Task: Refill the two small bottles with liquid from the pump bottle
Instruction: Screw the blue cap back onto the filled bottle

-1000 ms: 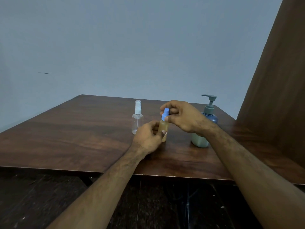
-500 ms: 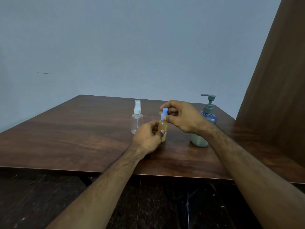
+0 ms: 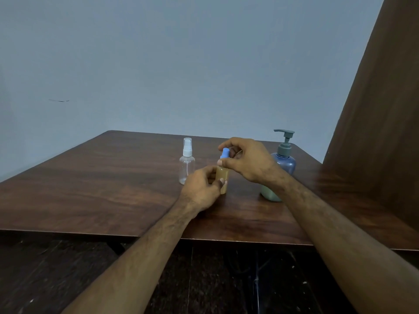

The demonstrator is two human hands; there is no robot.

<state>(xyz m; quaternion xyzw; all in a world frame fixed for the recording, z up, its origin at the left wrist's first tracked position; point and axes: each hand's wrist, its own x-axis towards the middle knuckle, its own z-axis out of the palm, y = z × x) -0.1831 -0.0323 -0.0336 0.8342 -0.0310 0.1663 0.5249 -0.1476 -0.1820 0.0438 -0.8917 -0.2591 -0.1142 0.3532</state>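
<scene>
A small amber bottle (image 3: 223,177) with a blue spray cap (image 3: 225,153) stands on the wooden table (image 3: 102,177). My left hand (image 3: 200,189) grips its body from the left. My right hand (image 3: 246,159) pinches the blue cap from above with thumb and fingers. A small clear spray bottle (image 3: 186,165) with a white cap stands upright just left of them, untouched. The blue pump bottle (image 3: 284,163) with a grey pump head stands to the right, partly hidden behind my right wrist.
A brown wooden panel (image 3: 374,132) rises at the table's right side. A grey wall stands behind the table. Dark floor (image 3: 226,279) shows below the table's near edge.
My right hand's fingers have shifted slightly around the blue cap, thumb lower on it. The left hand and all three bottles stay where they were.
</scene>
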